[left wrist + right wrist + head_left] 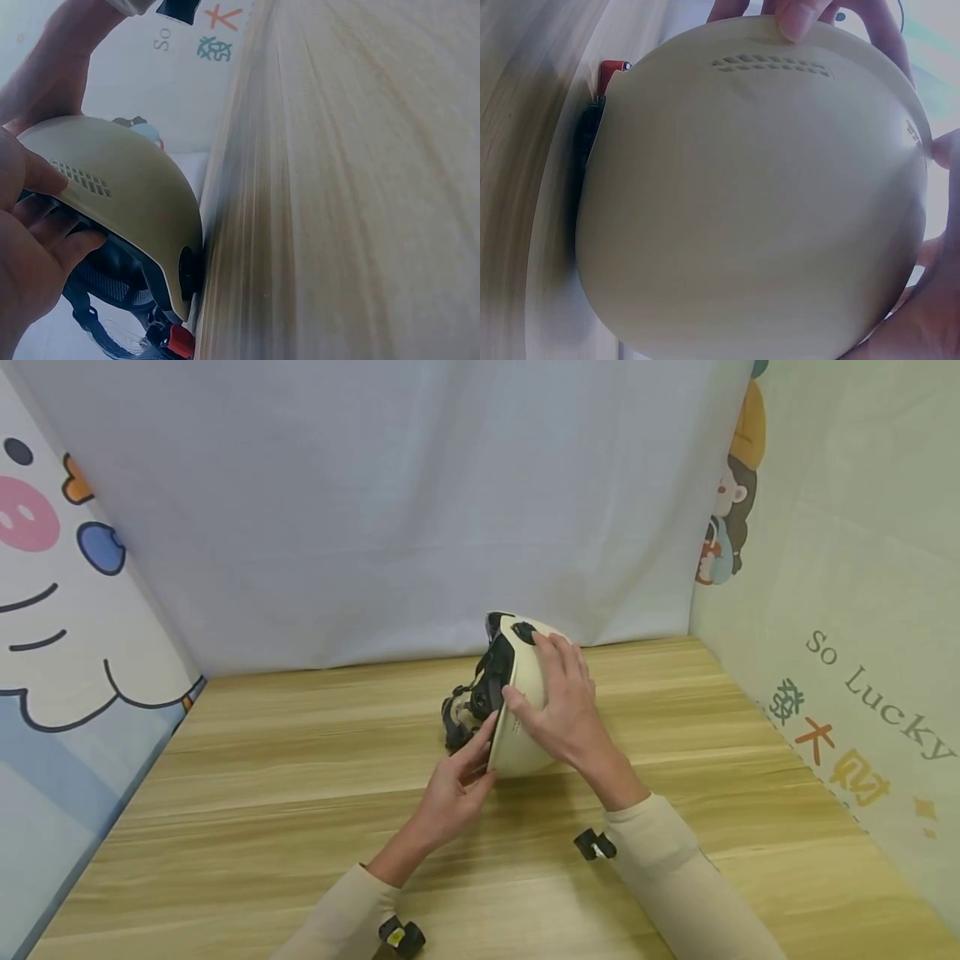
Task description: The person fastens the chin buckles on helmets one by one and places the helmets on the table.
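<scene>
A cream helmet (521, 747) stands tilted on its side on the table, its opening turned left in the head view. Black padding (495, 672) lines the inside, and black straps (450, 727) hang out of it. My left hand (456, 789) grips the near rim; in the left wrist view its thumb lies on the shell beside the vent holes (82, 178), with fingers inside. My right hand (566, 710) holds the shell from the right, thumb near the rim and fingers over the top. A red buckle (180, 341) shows by the tabletop in the left wrist view.
The wood-grain table (300, 760) extends around the helmet. A pale curtain (375, 510) hangs along its back edge, with printed panels (840, 568) at the right and left. Each sleeve has a small black wrist camera (595, 845) at its cuff.
</scene>
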A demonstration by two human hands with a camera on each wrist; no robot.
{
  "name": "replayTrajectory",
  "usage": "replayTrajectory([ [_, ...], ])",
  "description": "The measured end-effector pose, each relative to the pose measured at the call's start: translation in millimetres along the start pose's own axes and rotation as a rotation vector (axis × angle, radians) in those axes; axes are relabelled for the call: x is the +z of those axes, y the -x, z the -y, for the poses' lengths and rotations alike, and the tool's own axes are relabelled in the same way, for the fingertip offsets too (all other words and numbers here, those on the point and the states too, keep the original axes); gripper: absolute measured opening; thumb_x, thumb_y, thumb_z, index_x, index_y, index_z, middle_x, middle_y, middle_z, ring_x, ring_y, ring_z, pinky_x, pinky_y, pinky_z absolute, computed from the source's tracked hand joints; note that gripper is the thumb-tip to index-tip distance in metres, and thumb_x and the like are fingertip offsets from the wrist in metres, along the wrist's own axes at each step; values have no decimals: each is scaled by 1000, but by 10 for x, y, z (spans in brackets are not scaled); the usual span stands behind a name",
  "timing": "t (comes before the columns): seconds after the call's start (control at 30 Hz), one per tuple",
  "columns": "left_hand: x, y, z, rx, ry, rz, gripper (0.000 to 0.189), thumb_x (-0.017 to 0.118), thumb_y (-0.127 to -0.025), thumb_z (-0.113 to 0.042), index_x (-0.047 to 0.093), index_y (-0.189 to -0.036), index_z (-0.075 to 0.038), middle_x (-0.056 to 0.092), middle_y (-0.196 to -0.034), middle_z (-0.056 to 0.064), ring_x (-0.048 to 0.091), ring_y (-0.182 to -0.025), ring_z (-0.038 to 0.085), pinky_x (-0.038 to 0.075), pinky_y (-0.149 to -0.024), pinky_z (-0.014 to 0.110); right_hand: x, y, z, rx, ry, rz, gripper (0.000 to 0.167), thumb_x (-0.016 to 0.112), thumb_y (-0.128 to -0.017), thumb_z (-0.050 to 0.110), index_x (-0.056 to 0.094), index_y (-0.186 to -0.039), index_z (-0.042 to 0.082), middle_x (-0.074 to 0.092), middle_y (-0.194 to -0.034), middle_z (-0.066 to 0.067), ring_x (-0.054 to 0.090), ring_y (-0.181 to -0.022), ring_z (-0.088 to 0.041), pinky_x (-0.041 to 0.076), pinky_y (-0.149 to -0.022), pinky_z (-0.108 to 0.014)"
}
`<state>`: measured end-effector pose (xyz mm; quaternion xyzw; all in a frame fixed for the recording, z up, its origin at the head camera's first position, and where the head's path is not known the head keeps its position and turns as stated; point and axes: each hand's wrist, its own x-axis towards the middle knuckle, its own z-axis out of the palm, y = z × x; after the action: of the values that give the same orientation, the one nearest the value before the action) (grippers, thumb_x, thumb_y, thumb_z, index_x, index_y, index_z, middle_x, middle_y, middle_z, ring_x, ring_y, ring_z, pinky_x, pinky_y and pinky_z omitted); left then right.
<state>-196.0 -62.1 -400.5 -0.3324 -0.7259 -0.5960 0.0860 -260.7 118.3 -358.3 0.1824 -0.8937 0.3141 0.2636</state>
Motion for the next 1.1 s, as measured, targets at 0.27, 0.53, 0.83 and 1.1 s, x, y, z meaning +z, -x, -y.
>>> replayTrajectory([
  [0.27, 18, 3, 17, 48, -25, -51, 62, 52, -81, 23, 38, -139, 5, 53, -122, 26, 54, -110, 32, 47, -84, 40, -25, 4, -4, 12, -15, 15, 74, 53, -85, 50, 26, -148, 19, 25, -146, -15, 13, -134, -40, 19, -97, -65],
  [0.53, 17, 2, 13, 36, -43, -75, 57, 54, -83, 20, 42, -136, 4, 55, -121, 24, 54, -110, 30, 47, -84, 40, -16, -5, -16, 35, -38, -18, 76, 54, -85, 55, 29, -147, 19, 26, -143, -13, 25, -129, -30, 30, -95, -56],
  [0.83, -5, 16, 45, -17, 36, -74, 48, 53, -84, 16, 46, -131, 7, 55, -121, 24, 55, -108, 32, 46, -86, 44, -20, -5, -26, 43, -52, -15, 74, 55, -85, 52, 29, -147, 20, 26, -143, -13, 26, -129, -29, 32, -95, -55],
  [1.1, -38, -5, 116, -79, 85, -184, 41, 53, -86, 15, 48, -126, 9, 56, -117, 25, 55, -107, 35, 48, -83, 40, -27, -4, -21, 48, -60, -14, 74, 56, -85, 51, 29, -147, 20, 26, -143, -13, 26, -128, -28, 32, -95, -54],
])
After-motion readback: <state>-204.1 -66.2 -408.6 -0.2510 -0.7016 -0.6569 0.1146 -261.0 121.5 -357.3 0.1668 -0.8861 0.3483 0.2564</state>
